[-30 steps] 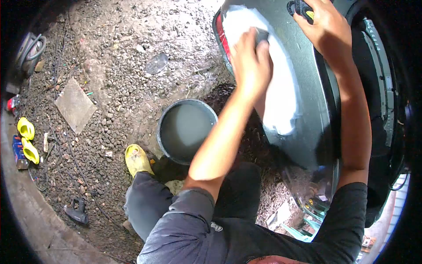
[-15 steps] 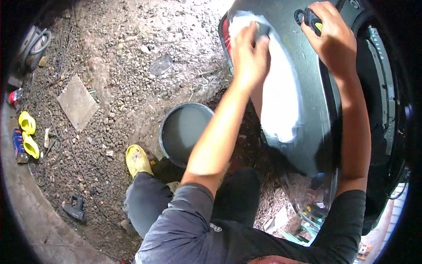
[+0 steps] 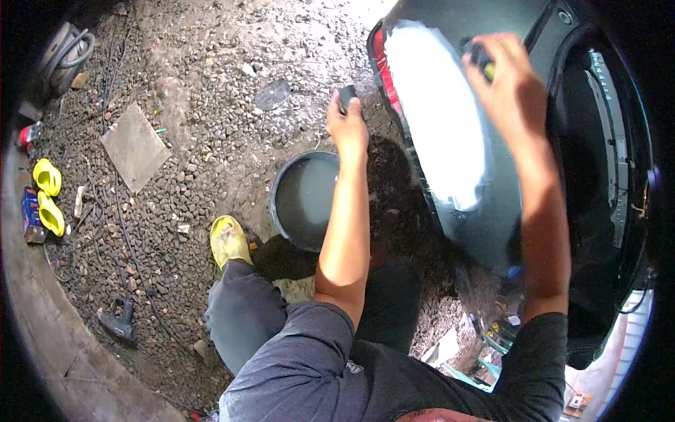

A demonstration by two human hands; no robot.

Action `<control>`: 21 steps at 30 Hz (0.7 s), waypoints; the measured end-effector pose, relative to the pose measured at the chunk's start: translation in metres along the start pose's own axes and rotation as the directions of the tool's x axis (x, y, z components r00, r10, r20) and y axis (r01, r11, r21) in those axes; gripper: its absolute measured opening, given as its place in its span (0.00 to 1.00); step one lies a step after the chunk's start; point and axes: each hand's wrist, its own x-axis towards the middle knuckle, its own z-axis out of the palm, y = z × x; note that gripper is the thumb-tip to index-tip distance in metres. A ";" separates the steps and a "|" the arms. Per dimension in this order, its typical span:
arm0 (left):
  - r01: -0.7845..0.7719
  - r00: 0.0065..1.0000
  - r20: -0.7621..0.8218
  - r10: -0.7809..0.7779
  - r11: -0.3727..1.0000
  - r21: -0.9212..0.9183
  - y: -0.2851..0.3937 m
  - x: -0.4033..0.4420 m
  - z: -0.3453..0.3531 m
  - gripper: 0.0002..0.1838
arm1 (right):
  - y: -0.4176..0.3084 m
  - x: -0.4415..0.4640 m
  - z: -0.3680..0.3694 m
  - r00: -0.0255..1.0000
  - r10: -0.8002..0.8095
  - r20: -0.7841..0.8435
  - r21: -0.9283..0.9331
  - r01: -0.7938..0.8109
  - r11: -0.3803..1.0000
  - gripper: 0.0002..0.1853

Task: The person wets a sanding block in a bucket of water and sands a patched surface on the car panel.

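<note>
Holding a small dark block (image 3: 346,96) in the left hand's (image 3: 348,133) narrowed grip, at one o'clock from the round bucket (image 3: 273,204) of grey water and apart from the white patch (image 3: 436,119) on the dark car panel (image 3: 500,211). Clasping a blurred black-and-yellow object (image 3: 480,58) in the right hand (image 3: 508,88) over the panel, at the patch's two o'clock, contact being unclear.
</note>
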 end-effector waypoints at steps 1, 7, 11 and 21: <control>-0.036 0.999 0.010 0.035 0.998 0.046 0.026 0.001 -0.014 0.27 | -0.027 -0.017 0.006 0.989 0.094 0.118 0.113 -0.107 0.988 0.17; -0.189 0.976 -0.111 0.188 0.982 0.004 0.080 0.043 -0.061 0.25 | -0.168 -0.150 0.137 0.431 -0.085 0.898 0.368 -0.633 0.680 0.30; -0.134 0.983 -0.139 0.124 0.988 -0.070 0.099 0.030 -0.070 0.28 | -0.264 -0.217 0.228 0.303 -0.164 0.939 0.344 -0.779 0.524 0.33; -0.086 0.994 -0.077 0.078 0.992 -0.097 0.093 0.031 -0.075 0.35 | -0.304 -0.244 0.248 0.332 -0.360 0.872 0.488 -0.647 0.586 0.28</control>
